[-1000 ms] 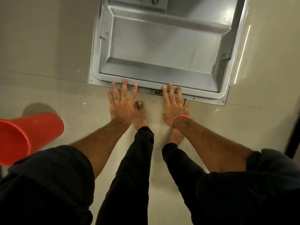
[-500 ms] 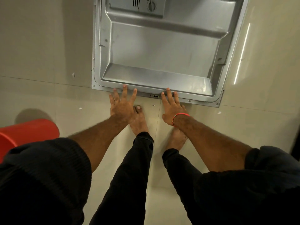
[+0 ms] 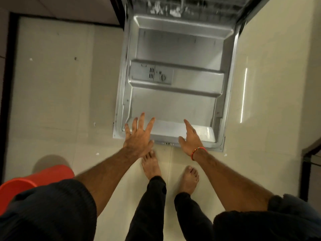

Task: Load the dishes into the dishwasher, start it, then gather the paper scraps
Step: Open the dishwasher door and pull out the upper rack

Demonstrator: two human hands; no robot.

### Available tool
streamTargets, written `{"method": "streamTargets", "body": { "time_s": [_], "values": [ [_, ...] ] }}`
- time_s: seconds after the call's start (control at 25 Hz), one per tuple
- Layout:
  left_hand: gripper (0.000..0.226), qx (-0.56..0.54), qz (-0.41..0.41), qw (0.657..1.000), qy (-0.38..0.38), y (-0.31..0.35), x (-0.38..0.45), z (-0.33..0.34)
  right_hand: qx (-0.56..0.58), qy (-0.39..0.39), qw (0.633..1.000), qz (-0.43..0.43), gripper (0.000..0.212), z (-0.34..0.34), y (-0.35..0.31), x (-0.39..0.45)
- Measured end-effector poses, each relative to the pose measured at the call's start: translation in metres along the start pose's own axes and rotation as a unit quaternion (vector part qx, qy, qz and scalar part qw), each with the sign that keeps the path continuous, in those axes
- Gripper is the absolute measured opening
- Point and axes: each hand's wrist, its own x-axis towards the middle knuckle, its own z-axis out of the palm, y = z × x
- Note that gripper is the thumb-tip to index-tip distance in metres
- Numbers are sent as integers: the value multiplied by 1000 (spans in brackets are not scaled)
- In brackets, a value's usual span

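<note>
Two bare hands reach over the near edge of the dishwasher door (image 3: 175, 101), which lies folded down flat above the pale tiled floor (image 3: 52, 94). The left hand (image 3: 139, 136) has its fingers spread wide and straight, its grip open and holding nothing; whether the palm touches the door's rim cannot be told. The right hand (image 3: 192, 138), with a red thread bracelet (image 3: 198, 151) at the wrist, is turned edge-on with fingers straight and thumb apart, its grip likewise wide and empty, just above the door's near lip. On the door's inner face sits the detergent dispenser (image 3: 152, 74) with a round knob. Beyond the door, at the top of the view, the rack (image 3: 182, 6) inside the machine shows blurred white shapes that cannot be made out. Small white paper scraps (image 3: 94, 124) lie scattered on the floor beside the door. An orange bucket (image 3: 43, 176) stands at the lower left. Bare feet (image 3: 151, 164) stand just before the door.
</note>
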Motion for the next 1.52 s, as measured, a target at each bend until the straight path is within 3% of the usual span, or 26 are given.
{"method": "streamTargets", "body": {
  "time_s": [0.16,0.24,0.36,0.44,0.52,0.6,0.68,0.8,0.84,0.96,1.04,1.16,1.28,1.36,1.52],
  "values": [
    [93,-23,19,997,70,-14,26,-86,245,107,960,85,66,-54,-81,21],
    [87,-74,9,993,93,-19,43,-129,401,105,906,87,57,-89,-117,35],
    [85,-278,-33,954,111,-10,74,-192,595,80,798,53,41,-140,-161,56],
    [90,-397,-37,909,119,3,100,-234,639,61,766,27,33,-169,-183,75],
    [92,-486,-42,865,120,16,127,-272,637,50,769,4,35,-199,-204,98],
    [90,-572,-29,810,126,31,151,-310,627,45,777,-19,52,-232,-225,119],
    [93,-674,-19,726,135,48,173,-352,614,57,787,-36,65,-268,-245,136],
    [113,-787,-19,604,126,67,207,-410,607,65,789,-73,103,-313,-278,157],
    [118,-804,-15,583,117,71,219,-425,620,65,778,-80,115,-327,-289,165],
    [118,-804,34,591,62,81,245,-457,661,38,744,-89,129,-355,-317,182],
    [103,-822,65,564,41,81,257,-471,686,32,723,-74,127,-362,-331,192],
    [66,-859,50,503,85,80,268,-479,728,31,681,-74,93,-361,-342,202],
    [53,-861,24,489,139,86,271,-467,757,11,644,-113,63,-358,-341,203],
    [52,-865,22,474,161,89,267,-460,768,26,627,-127,63,-358,-335,199],
    [48,-858,30,485,163,89,248,-442,766,59,625,-136,70,-341,-322,190]
  ]
}}
